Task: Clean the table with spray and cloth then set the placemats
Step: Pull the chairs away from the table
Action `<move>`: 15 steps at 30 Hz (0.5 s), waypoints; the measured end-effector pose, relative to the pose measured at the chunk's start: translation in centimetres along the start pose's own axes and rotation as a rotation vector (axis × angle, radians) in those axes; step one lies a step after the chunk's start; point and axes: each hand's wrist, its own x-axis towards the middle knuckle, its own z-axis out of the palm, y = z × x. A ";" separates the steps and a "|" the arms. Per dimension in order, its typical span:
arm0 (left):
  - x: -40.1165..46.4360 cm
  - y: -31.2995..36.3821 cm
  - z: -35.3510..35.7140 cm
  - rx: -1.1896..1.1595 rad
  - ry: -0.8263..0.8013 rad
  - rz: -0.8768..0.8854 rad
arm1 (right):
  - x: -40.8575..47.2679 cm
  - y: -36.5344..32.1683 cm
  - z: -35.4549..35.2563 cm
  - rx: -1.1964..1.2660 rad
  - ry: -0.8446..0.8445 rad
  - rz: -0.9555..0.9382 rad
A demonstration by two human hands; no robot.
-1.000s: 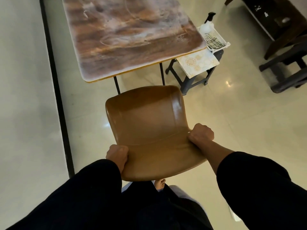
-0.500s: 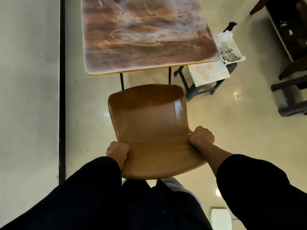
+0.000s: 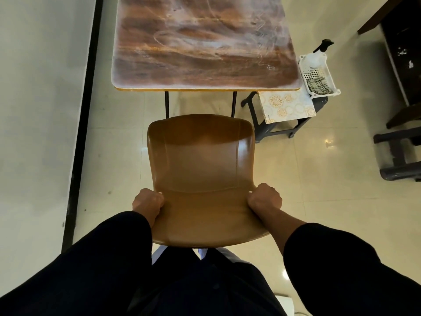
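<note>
Chair [image 3: 200,169] now squared to table [image 3: 205,42], both hands [image 3: 149,201] gripping, blocking access

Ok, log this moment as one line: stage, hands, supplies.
stage: pre-cleaning | left hand, right hand: both grip chair facing table | spray bottle, cloth: in basket | placemats: on side stool

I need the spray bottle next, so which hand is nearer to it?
Right. The right hand grips the chair edge on the spray bottle side; the left hand grips the opposite edge, farther away.
</note>
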 end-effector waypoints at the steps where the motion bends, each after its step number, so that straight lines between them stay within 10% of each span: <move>1: 0.0 -0.1 0.2 0.005 0.002 -0.007 | 0.0 0.1 0.1 -0.002 -0.002 -0.001; 15: -0.2 1.2 0.0 0.352 -0.068 0.160 | -0.3 -0.5 0.6 -0.285 -0.083 -0.089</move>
